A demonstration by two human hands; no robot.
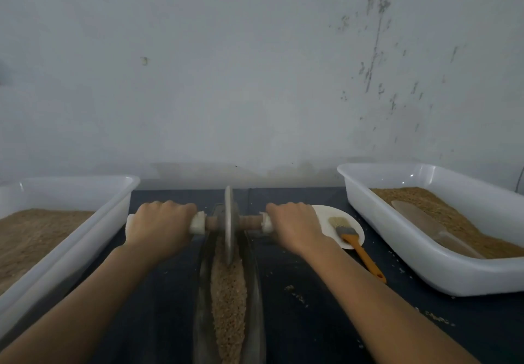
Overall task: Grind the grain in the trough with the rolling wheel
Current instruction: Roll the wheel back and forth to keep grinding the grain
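Observation:
A dark, boat-shaped metal trough [256, 301] runs away from me along the middle of the table, filled with brown grain [228, 301]. A thin grey rolling wheel [229, 222] stands upright on edge in the grain near the trough's far end. A wooden axle [251, 222] passes through it, with white wrapping at both ends. My left hand [160, 226] grips the left end of the axle. My right hand [295, 226] grips the right end. Both arms are stretched forward.
A white tub [93, 222] of fine brown meal sits at the left. At the right, another white tub [419, 261] holds grain and a scoop [425, 225]. An orange-handled brush [355, 242] lies on a white plate [330, 212]. Spilled grains dot the dark table [312, 321].

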